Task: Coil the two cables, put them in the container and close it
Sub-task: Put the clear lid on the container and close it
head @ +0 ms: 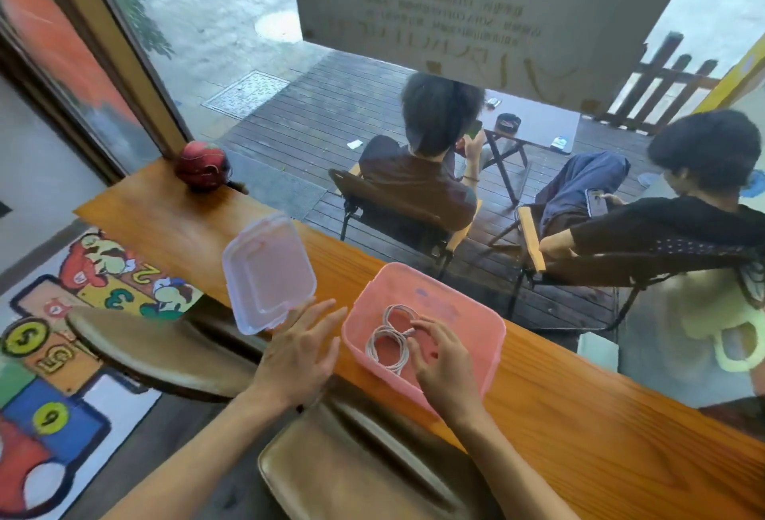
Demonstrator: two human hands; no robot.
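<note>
A pink plastic container (467, 304) stands open on the narrow wooden counter (579, 416). Two white cables lie coiled inside it: one coil (389, 347) near the front left, a second coil (399, 312) just behind it. My right hand (443, 362) reaches into the container, fingertips resting on the coils; whether it pinches a cable I cannot tell. The translucent lid (267, 273) lies on the counter to the left, partly overhanging the front edge. My left hand (302, 350) hovers with fingers spread between lid and container, just below the lid's near corner, holding nothing.
A red round ornament (201, 165) sits at the counter's far left end. Two brown stool seats (165, 350) (352, 474) stand below the counter's front edge. Behind the window glass, two persons sit on chairs on a wooden deck.
</note>
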